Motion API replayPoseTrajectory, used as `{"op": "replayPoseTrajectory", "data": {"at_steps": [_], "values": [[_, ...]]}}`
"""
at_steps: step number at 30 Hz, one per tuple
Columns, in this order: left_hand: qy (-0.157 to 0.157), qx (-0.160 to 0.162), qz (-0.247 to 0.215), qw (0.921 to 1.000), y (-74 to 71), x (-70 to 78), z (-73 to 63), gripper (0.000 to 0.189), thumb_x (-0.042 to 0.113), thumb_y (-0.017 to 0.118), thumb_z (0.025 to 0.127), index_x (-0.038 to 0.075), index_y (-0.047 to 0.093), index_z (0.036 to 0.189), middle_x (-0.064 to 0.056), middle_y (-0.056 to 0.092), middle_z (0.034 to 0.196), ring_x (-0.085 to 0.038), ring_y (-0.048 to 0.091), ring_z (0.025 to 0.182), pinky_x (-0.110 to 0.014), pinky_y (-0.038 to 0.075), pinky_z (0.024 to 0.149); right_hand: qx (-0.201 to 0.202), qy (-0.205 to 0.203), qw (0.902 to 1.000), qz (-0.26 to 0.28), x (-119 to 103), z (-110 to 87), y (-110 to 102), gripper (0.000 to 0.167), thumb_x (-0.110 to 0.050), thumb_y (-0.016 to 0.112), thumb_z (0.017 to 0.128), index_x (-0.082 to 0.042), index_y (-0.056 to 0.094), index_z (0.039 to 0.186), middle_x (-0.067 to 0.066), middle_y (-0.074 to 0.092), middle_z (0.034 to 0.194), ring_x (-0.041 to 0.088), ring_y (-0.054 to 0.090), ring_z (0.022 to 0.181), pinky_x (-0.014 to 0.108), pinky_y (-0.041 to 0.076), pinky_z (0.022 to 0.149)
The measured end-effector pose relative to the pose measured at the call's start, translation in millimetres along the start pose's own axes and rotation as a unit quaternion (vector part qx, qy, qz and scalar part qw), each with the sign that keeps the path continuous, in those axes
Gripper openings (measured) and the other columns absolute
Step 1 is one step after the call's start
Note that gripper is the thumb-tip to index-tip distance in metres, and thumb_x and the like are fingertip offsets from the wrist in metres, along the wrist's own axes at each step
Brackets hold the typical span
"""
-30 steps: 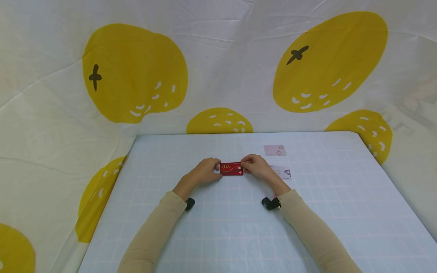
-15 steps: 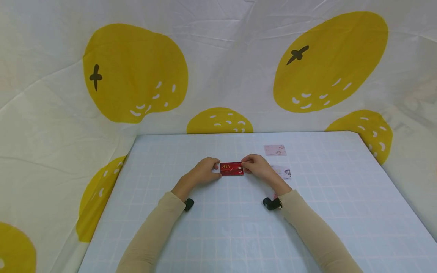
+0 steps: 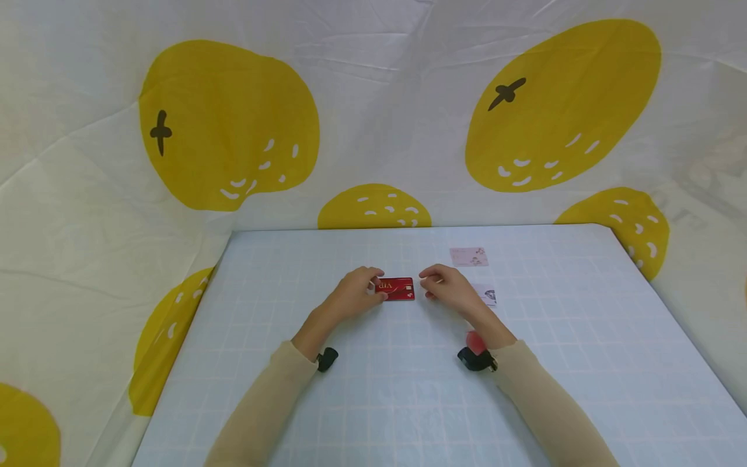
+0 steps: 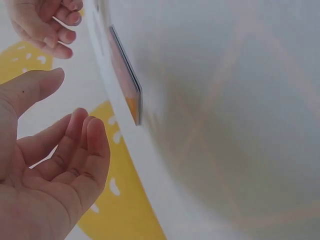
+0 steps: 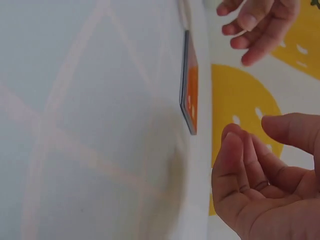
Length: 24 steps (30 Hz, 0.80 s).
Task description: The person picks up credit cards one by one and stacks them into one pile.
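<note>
A red card (image 3: pixel 398 289) marked VIP lies flat on the table with its lettering upside down. In both wrist views its edge shows layers, like thin cards stacked together (image 4: pixel 131 82). My left hand (image 3: pixel 353 293) hovers over the card's left end, thumb and fingers apart and loosely bent, holding nothing. To the right of the card, my right hand (image 3: pixel 450 290) is raised clear of it. Its fingers are loosely curled with a gap to the thumb, as the right wrist view shows, where this hand (image 5: pixel 270 185) is near the camera.
A pale pink card (image 3: pixel 469 257) lies farther back on the right. Another pale card (image 3: pixel 487 295) is partly hidden behind the right hand. The light blue table (image 3: pixel 373 402) carries a faint grid and meets a white cloth (image 3: pixel 385 117) printed with yellow fruit.
Both hands have let go of the red card and lifted off it. The right hand has moved slightly right; the left now overlaps the card's left end. The card stays in place.
</note>
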State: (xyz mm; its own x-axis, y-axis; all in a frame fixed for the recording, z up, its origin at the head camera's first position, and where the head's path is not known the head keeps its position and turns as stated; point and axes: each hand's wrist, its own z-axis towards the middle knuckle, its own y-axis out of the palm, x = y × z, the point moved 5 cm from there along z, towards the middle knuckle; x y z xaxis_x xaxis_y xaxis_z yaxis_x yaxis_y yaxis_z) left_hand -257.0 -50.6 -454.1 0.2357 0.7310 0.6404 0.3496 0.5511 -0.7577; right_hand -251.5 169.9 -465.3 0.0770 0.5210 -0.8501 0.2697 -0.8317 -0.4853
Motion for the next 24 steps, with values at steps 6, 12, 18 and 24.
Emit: {"op": "replayPoseTrajectory", "data": {"at_steps": [6, 12, 18, 24], "values": [[0.015, 0.01, -0.019, 0.9997, 3.3, 9.2, -10.8, 0.046, 0.023, 0.077, 0.09, 0.007, 0.062, 0.131, -0.007, 0.063, 0.11, -0.022, 0.058, 0.099, -0.032, 0.052, 0.083, 0.005, -0.031, 0.9994, 0.011, -3, -14.5, -8, 0.032, -0.02, 0.063, 0.1, -0.001, 0.061, 0.126, 0.015, 0.066, 0.11, 0.029, 0.064, 0.09, 0.037, 0.056, 0.082], [0.044, 0.022, -0.017, 0.9986, 5.8, 14.8, -11.2, 0.044, 0.021, 0.076, 0.091, 0.003, 0.062, 0.129, -0.006, 0.062, 0.104, -0.022, 0.056, 0.094, -0.032, 0.051, 0.081, 0.022, -0.044, 0.9988, -0.001, -3, -22.8, -21, 0.031, -0.018, 0.064, 0.099, 0.0, 0.061, 0.125, 0.014, 0.067, 0.107, 0.033, 0.066, 0.09, 0.039, 0.057, 0.079], [0.025, 0.025, -0.025, 0.9991, 5.3, 21.5, -1.5, 0.047, 0.026, 0.074, 0.092, 0.006, 0.06, 0.132, -0.005, 0.063, 0.11, -0.02, 0.056, 0.099, -0.032, 0.053, 0.085, 0.039, -0.032, 0.9987, 0.004, 7, -24.7, -38, 0.033, -0.018, 0.063, 0.099, 0.002, 0.059, 0.126, 0.017, 0.066, 0.11, 0.037, 0.065, 0.092, 0.038, 0.056, 0.077], [0.036, 0.015, -0.04, 0.9985, 5.5, 36.9, 17.8, 0.045, 0.024, 0.073, 0.093, 0.003, 0.061, 0.132, -0.007, 0.066, 0.115, -0.019, 0.06, 0.102, -0.031, 0.053, 0.087, 0.065, -0.034, 0.9973, 0.007, 18, -23.1, -59, 0.035, -0.017, 0.064, 0.099, 0.005, 0.058, 0.125, 0.021, 0.065, 0.111, 0.037, 0.066, 0.091, 0.031, 0.056, 0.073]]}}
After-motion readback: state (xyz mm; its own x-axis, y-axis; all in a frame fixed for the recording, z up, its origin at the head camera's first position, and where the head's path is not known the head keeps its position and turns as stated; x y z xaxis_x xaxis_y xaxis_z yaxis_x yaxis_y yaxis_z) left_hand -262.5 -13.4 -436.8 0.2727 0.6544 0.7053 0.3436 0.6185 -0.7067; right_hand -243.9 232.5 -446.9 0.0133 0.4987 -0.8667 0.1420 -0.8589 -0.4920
